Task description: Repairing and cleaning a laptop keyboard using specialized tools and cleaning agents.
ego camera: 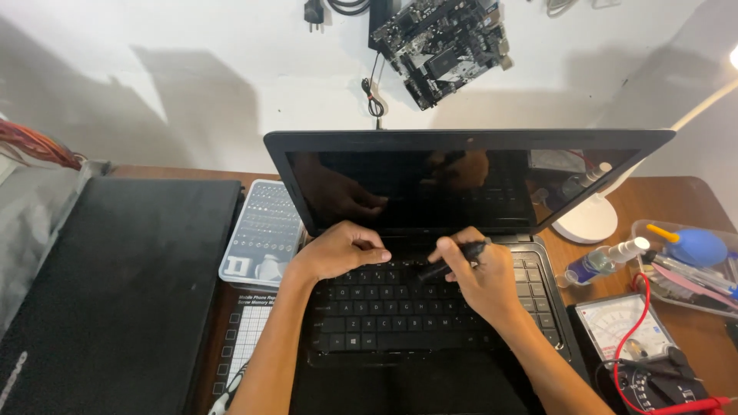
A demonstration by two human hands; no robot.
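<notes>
Slim black tool (453, 260) tilted over open black laptop's keyboard (407, 303)
</notes>
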